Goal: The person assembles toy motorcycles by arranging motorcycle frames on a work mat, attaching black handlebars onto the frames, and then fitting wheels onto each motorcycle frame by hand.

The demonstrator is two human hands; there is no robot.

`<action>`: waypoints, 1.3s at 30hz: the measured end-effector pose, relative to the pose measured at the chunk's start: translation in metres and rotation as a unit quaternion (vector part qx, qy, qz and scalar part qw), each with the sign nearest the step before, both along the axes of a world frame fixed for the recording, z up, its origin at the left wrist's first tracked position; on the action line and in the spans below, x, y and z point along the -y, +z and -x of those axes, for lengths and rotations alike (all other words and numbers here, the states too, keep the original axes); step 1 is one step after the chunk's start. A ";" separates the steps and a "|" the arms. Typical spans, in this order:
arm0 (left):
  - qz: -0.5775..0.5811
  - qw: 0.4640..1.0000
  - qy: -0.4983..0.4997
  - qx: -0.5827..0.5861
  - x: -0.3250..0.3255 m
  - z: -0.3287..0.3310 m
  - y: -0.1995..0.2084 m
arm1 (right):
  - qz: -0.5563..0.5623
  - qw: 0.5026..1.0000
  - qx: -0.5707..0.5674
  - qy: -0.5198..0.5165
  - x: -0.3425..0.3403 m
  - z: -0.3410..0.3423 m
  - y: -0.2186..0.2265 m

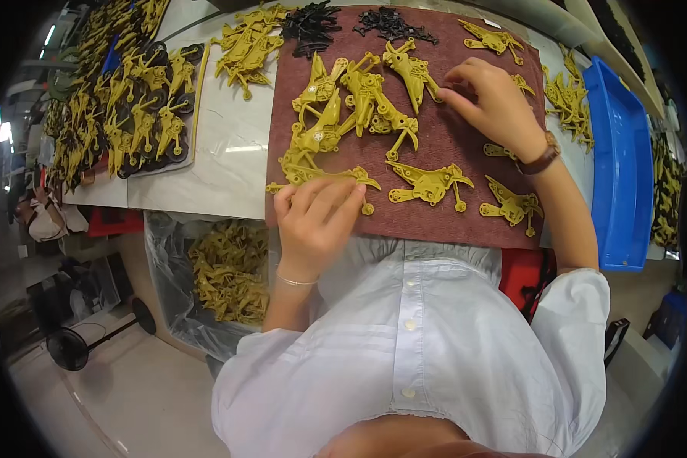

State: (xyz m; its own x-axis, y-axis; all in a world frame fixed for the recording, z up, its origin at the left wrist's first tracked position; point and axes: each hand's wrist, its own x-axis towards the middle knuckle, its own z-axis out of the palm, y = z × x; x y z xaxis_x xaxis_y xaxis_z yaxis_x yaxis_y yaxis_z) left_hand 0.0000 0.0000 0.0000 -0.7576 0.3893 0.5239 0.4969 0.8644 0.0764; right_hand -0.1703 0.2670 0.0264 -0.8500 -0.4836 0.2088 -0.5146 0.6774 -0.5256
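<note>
My left hand (313,227) is at the near edge of the maroon cloth (450,225). Its fingers and thumb close on a yellow plastic toy part (343,178), whose middle they partly cover. My right hand (495,103) hovers over the cloth's right half, thumb and forefinger apart. Their tips are close to the pointed end of another yellow part (411,75); I cannot tell if they touch it. Several yellow parts lie heaped left of centre, such as one cluster (366,91). Single flat ones (429,183) lie nearer me and along the right side.
Small black parts (311,27) are piled at the cloth's far edge. A tray of yellow parts with black wheels (141,126) stands left. A blue bin (622,175) is at right. Below the table's left edge, a clear plastic bag (172,259) holds many yellow parts.
</note>
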 end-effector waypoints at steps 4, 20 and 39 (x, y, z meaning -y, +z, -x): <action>-0.077 0.995 0.021 0.059 -0.009 -0.002 0.014 | -0.029 0.998 -0.049 0.011 0.012 -0.005 -0.002; -0.531 0.779 -0.230 0.240 -0.024 0.072 0.071 | 0.287 0.944 0.076 0.141 -0.022 -0.076 0.061; -0.333 0.903 -0.260 0.081 -0.072 0.071 0.083 | 0.359 0.933 -0.012 -0.008 -0.046 -0.093 0.026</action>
State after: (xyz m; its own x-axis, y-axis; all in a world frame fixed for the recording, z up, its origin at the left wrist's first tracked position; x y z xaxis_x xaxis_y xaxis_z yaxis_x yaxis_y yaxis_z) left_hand -0.0715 0.0720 0.0832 -0.6505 0.3547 0.6715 0.7582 0.2528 0.6010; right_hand -0.0772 0.3128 0.0520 -0.8466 -0.1994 0.4935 -0.5253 0.1627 -0.8352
